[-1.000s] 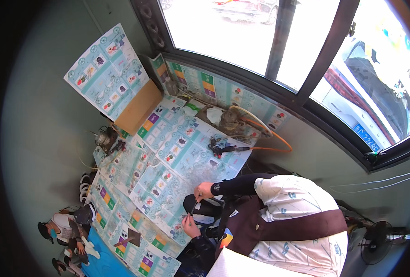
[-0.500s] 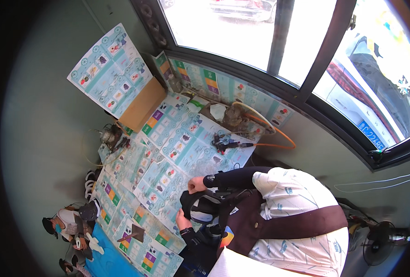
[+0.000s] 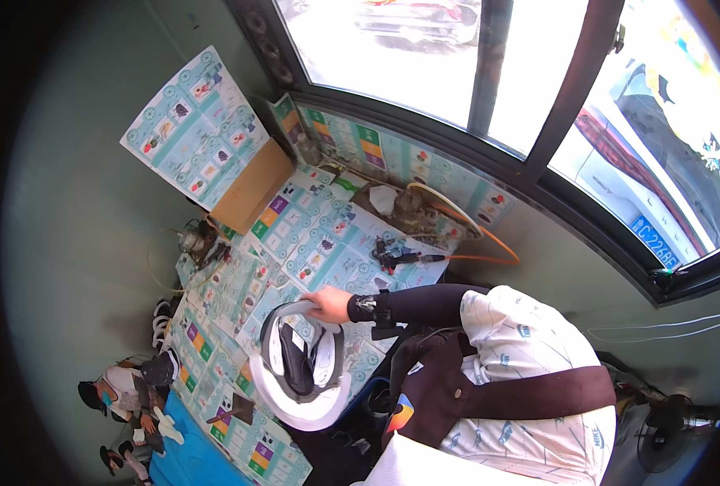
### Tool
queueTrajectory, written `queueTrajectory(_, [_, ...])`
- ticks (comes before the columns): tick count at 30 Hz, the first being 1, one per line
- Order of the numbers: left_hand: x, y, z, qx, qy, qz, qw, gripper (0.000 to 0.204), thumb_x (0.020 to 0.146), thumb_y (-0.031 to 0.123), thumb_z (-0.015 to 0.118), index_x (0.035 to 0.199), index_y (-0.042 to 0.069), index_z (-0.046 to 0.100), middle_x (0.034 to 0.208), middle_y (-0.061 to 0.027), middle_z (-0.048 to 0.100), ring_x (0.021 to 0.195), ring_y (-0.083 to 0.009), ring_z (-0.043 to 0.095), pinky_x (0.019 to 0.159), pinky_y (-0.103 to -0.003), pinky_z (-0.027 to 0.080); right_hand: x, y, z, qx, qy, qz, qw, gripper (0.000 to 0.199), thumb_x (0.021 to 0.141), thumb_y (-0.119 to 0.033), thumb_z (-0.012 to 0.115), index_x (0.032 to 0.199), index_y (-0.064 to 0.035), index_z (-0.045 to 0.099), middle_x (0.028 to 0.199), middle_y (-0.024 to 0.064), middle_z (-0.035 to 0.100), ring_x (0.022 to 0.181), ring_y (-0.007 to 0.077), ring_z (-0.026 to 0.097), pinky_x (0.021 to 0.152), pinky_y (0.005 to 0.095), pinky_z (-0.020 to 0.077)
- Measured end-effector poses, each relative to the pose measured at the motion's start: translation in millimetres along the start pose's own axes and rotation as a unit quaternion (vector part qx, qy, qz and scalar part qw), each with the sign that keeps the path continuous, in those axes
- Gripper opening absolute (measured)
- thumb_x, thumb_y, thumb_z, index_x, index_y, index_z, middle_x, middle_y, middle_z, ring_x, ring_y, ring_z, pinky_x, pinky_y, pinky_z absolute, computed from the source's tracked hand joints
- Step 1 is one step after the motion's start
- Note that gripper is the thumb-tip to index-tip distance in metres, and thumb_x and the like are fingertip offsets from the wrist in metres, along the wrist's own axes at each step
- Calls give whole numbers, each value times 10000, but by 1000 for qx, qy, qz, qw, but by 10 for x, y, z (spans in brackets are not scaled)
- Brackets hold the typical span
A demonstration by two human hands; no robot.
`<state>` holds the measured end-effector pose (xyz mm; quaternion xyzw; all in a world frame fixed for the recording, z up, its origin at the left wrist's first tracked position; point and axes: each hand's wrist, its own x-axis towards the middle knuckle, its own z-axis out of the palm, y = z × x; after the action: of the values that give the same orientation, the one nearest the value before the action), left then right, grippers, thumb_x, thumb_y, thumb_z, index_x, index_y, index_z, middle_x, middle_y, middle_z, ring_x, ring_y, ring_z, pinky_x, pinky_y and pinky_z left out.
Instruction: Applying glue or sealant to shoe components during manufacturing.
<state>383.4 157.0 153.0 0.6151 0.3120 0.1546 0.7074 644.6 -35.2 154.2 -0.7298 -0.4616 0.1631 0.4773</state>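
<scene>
White hard hat (image 3: 299, 381), inverted, grey inner harness and dark padding showing, held low in front of the person's torso over the near edge of the bench (image 3: 327, 243). One hand (image 3: 327, 305), fingers curled round the grey band at the hat's upper rim, gripping it; the sleeve is black with a dark strap at the wrist. Which of the person's hands this is cannot be told for certain from this angle; it reads as the right. The other hand is hidden behind the hat and body, so its state cannot be told. Bench surface covered in teal printed sheets with small coloured panels. Dark hand tool (image 3: 396, 257) lying on the sheets beyond the hat, well apart from it, with an orange cable (image 3: 481, 257) running from beside it toward the window wall. Cardboard box (image 3: 252, 188) at the far left corner of the bench, a large printed sheet (image 3: 194, 125) leaning on the wall behind it. Small metal object with wires (image 3: 194, 241) at the left bench edge. Electric fan (image 3: 672, 433) on the floor, lower right.
</scene>
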Motion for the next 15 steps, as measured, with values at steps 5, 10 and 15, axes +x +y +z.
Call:
queueTrajectory(5, [-72, -298, 859, 5, -66, 30, 997, 513, 1039, 300, 509, 1452, -1, 473, 1450, -147, 534, 1319, -270, 519, 1163, -444, 347, -131, 320, 142, 43, -30, 121, 991, 437, 805, -294, 714, 1134, -7, 705, 989, 237, 727, 937, 379, 712, 848, 459, 564])
queueTrajectory(10, [245, -427, 1125, 7, -92, 107, 990, 507, 1031, 310, 532, 1436, 8, 497, 1438, -141, 552, 1319, -275, 521, 1164, -453, 353, -292, 797, 311, 16, -76, 175, 981, 444, 794, -334, 731, 1085, 2, 718, 980, 243, 726, 903, 382, 713, 832, 454, 564])
queueTrajectory(15, [305, -1401, 456, -315, 80, -97, 941, 471, 1044, 353, 523, 1396, 44, 571, 1359, -110, 640, 1226, -291, 619, 1115, -464, 422, -662, 1509, 687, 115, -91, 309, 940, 414, 767, -355, 760, 967, 4, 721, 867, 211, 724, 793, 395, 702, 750, 489, 553])
